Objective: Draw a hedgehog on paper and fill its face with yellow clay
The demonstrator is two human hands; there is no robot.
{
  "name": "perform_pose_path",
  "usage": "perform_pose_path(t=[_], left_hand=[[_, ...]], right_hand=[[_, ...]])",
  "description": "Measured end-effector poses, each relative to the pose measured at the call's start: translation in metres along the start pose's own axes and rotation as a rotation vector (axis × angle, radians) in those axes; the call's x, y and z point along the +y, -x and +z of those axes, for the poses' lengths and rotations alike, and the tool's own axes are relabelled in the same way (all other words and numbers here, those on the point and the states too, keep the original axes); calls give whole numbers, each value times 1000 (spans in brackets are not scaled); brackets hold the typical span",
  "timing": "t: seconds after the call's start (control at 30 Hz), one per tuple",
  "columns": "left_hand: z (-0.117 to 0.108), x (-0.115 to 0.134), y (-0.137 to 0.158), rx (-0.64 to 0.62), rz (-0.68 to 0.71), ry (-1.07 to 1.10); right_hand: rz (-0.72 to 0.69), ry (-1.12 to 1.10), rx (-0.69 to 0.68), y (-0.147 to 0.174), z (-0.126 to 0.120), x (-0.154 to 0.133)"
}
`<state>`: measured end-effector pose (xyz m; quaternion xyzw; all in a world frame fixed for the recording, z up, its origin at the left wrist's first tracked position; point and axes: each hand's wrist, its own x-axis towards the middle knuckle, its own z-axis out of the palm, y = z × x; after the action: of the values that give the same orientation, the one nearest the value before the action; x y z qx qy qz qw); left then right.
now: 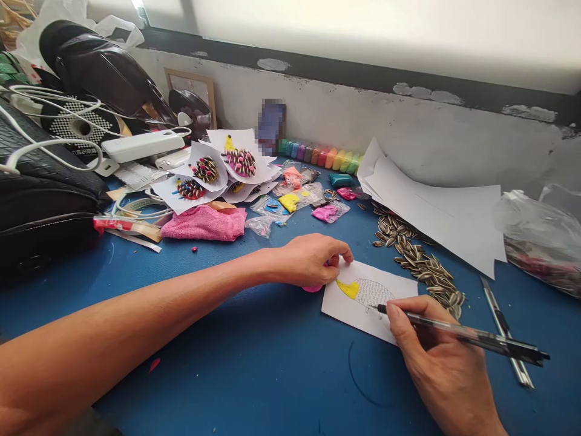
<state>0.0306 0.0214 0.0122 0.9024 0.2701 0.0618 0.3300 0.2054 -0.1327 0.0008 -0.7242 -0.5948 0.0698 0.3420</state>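
Note:
My right hand is closed around a black pen with a clear barrel. Its tip touches the lower edge of a hedgehog-like drawing on a small white sheet of paper. The drawn animal has a yellow face, a body covered in small marks and short legs. At the sheet's upper left corner my left hand is curled, its fingers gripping the paper's edge. A pink piece shows partly from under that hand, along with a bit of blue-purple; the hand hides the rest.
Sunflower seeds lie beyond the sheet, beside larger white papers. A utility knife is at right. Bags of coloured clay, a pink cloth and seed-covered hedgehog pictures are farther back. A black bag stands left.

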Motion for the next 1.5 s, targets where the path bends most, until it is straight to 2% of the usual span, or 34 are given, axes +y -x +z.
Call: perform_pose_path(t=[0.37,0.73,0.97,1.3,1.5], left_hand=[[1,0,-1,5,0,5],[2,0,0,4,-1,12],[-1,1,0,-2,-13,14],[2,-1,-1,11,-18,-9],[1,1,-1,2,-40,-17]], right_hand=[[32,18,37,8,4,7],[-17,-31,-70,0,0,5],[22,-19,41,-4,-5,-4],[2,4,-64,1,-3,10],[-30,-8,-63,1,-2,12]])
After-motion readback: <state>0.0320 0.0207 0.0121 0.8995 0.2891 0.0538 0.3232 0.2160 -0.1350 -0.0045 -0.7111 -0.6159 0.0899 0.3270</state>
